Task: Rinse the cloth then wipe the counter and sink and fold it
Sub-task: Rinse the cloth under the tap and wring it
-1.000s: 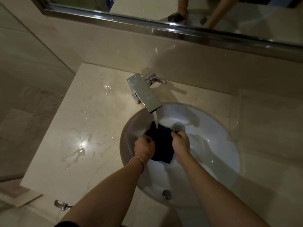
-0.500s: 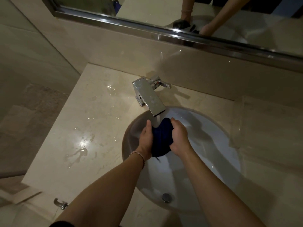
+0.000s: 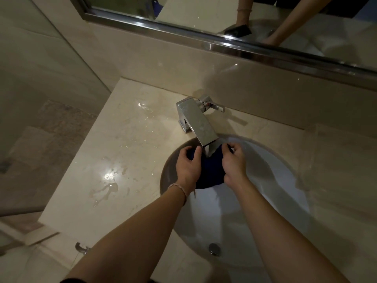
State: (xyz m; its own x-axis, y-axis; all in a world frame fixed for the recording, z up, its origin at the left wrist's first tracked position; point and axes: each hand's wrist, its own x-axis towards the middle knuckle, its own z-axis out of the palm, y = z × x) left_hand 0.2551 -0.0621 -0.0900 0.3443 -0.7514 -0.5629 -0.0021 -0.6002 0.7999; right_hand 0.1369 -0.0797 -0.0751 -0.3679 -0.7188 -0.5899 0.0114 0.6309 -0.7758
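Dark blue cloth (image 3: pixel 210 172) hangs bunched between both hands over the far left part of the white oval sink basin (image 3: pixel 275 180), its upper edge right under the mouth of the square chrome faucet (image 3: pixel 199 123), where a thin stream of water falls onto it. The left hand (image 3: pixel 188 168) grips the cloth's left side, fingers curled over the top edge and thumb toward the spout. The right hand (image 3: pixel 234 163) pinches the right side, fingers bent around the fabric. The lower fold of the cloth sags toward the basin between the wrists.

Rinsing looks to be the step in hand, the first of the task; wiping and folding are not yet begun. The faucet's lever (image 3: pixel 214 105) sticks out to the right behind the spout. Next, by my reading, the cloth needs working through the stream, then wringing over the basin, and one hand must free itself to shut the lever.

Left of the basin the beige marble counter (image 3: pixel 126 152) carries puddles and droplets, which the wipe should take in. At the near rim of the basin sits a round chrome overflow fitting (image 3: pixel 214 249). Along the far wall runs a mirror (image 3: pixel 224 21) in a metal frame.
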